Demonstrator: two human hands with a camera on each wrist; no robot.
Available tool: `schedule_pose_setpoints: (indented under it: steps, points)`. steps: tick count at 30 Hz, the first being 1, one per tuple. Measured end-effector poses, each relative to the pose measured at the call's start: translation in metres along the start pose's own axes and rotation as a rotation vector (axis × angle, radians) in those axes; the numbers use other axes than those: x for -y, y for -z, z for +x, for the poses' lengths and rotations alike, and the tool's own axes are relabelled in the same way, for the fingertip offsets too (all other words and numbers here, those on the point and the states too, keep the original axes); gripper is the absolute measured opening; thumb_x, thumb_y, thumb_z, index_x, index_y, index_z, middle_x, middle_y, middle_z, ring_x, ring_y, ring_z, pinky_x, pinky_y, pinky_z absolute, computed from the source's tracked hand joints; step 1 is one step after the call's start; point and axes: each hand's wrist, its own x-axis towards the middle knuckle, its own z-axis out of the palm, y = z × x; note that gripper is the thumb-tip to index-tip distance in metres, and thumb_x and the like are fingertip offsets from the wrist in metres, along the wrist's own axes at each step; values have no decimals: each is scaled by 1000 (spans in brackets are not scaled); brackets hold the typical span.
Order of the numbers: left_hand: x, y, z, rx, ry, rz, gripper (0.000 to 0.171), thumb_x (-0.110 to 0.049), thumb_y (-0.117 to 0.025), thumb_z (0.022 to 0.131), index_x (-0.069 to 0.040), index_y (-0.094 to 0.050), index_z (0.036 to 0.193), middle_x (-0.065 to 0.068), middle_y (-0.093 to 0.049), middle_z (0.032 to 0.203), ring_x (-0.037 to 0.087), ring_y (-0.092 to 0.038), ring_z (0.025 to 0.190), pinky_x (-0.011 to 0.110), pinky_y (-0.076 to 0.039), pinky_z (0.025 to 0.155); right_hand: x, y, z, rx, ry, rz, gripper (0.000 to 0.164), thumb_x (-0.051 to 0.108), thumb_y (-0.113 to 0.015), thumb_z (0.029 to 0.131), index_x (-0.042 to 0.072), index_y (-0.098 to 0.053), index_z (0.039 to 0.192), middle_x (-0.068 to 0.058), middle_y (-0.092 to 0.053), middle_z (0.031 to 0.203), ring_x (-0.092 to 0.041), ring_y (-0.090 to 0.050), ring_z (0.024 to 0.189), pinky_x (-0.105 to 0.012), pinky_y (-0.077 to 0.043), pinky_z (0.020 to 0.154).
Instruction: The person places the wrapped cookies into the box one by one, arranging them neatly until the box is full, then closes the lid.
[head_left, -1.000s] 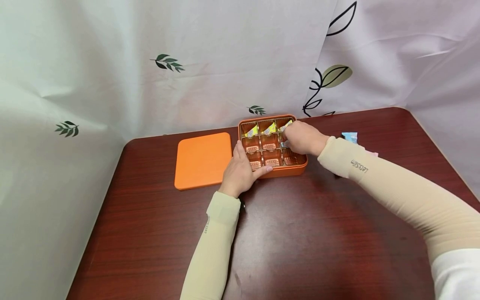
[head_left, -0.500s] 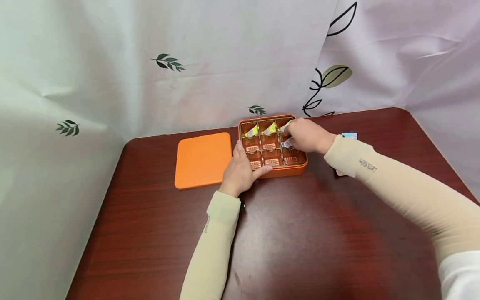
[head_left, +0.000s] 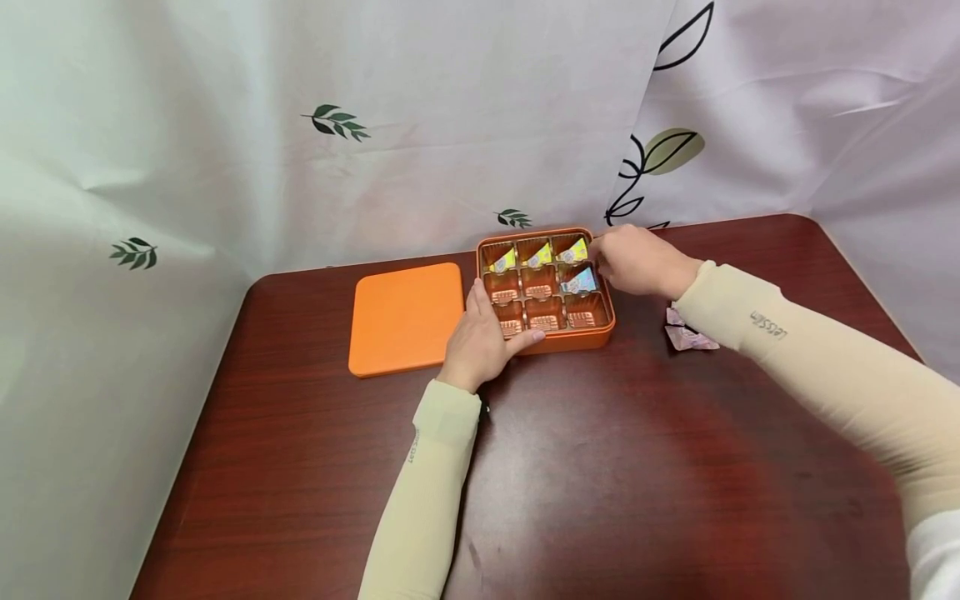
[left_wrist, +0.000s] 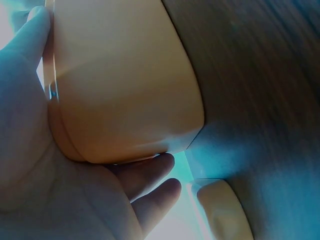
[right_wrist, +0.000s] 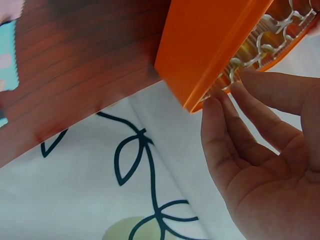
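Note:
An orange box (head_left: 573, 342) holds a clear plastic tray split into small compartments. Three yellow-wrapped candies, one of them this yellow candy (head_left: 573, 251), sit in the back row. A blue-wrapped candy (head_left: 580, 281) lies in the right compartment of the middle row. My left hand (head_left: 480, 342) rests around the near left corner, its fingers straight along the side and its thumb on the front rim. Over the right rim is my right hand (head_left: 637, 260), holding nothing. In the right wrist view its loosely bent fingers (right_wrist: 214, 127) are close to the rim.
Left of the box lies a flat orange lid (head_left: 407, 320). Pink wrapped candies (head_left: 688, 335) lie on the dark red table (head_left: 600, 467) to the right, and a blue wrapper (right_wrist: 7, 60) shows in the right wrist view. A patterned white curtain (head_left: 450, 125) hangs behind.
My right hand has let go of the blue candy in the middle row's right compartment and moved right, to the rim. My left hand stays in place.

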Motion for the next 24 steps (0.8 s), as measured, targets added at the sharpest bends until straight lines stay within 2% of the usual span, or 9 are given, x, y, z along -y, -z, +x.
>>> schedule_pose_setpoints:
  steps: [10,24]
  points:
    - [1,0,0,3,4,-5,127,-73,-64,83,3,5,159,23,-8,166,38,-39,141,46,-44,105,-12,10,-15,26,-55,15,23,-5,-62,88,-10,-69,110,-25,-69,106,-40,-66,94,-54,-52,83]
    - [1,0,0,10,5,-1,127,-73,-63,83,3,7,159,22,-6,166,37,-37,142,45,-43,106,-33,7,-41,26,-77,-5,26,-1,-65,87,-10,-69,111,-26,-69,106,-44,-64,100,-57,-48,89]
